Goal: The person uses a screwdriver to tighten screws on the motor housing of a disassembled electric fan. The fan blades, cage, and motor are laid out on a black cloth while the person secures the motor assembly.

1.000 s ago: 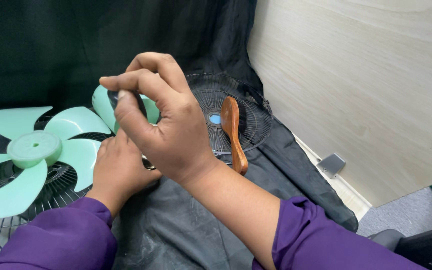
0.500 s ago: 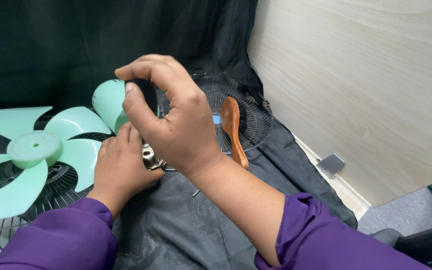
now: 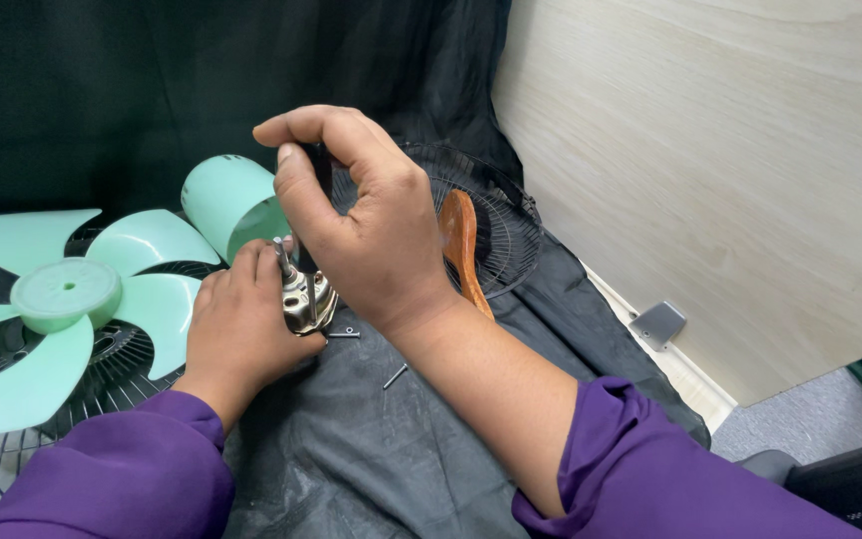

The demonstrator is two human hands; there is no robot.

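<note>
Dead centre of the frame sits the small metal fan motor (image 3: pixel 307 297), its shaft pointing up and tipped a bit toward the upper left. The left hand (image 3: pixel 241 324) cups it from the left side, fingers wrapped round the housing. The right hand (image 3: pixel 371 225) comes down from above, clenched on a dark screwdriver handle (image 3: pixel 317 165), so the right one is doing the top work. The tool's tip and whatever it meets are hidden behind the thumb. Two loose screws (image 3: pixel 393 375) lie on the black cloth (image 3: pixel 391 449) just below. The mint fan blade (image 3: pixel 62 299) sits far left, partly cut off.
</note>
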